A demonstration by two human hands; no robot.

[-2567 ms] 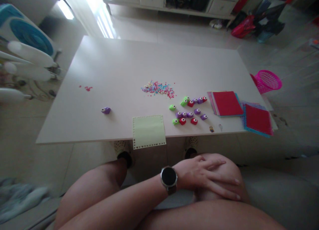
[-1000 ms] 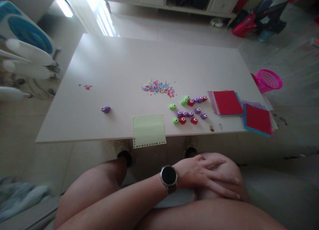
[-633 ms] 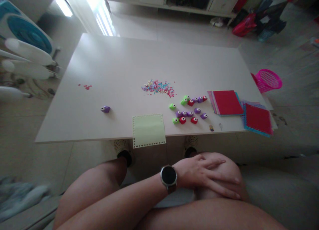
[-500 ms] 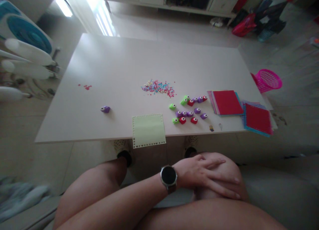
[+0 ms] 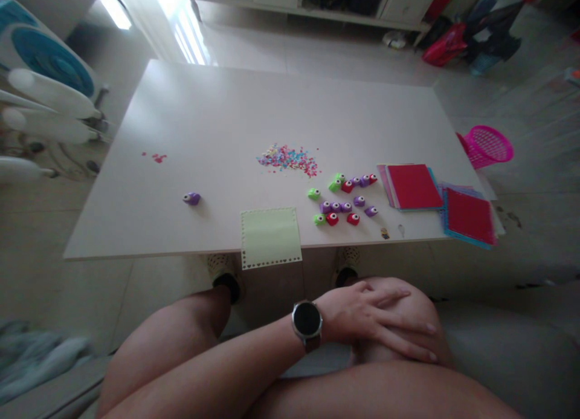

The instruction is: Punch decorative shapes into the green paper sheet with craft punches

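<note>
My left hand (image 5: 380,322), with a round dark-faced watch (image 5: 307,320) on its wrist, lies flat on my knee with fingers spread, holding nothing. My right hand is out of view. Nearest on the table is a pale green paper sheet (image 5: 270,237), overhanging the front edge, with small shapes punched along its borders. Right of it stand several green, red and purple craft punches (image 5: 335,207). One purple craft punch (image 5: 192,199) sits alone at the left. Behind the sheet is a pile of multicoloured paper confetti (image 5: 290,159).
Two stacks of coloured paper, one upper (image 5: 414,187) and one lower (image 5: 469,216), lie at the white table's (image 5: 217,116) right end. Red paper bits (image 5: 158,158) are at the left. A pink basket (image 5: 489,146) stands beyond the right edge. Two small trinkets lie near the front edge.
</note>
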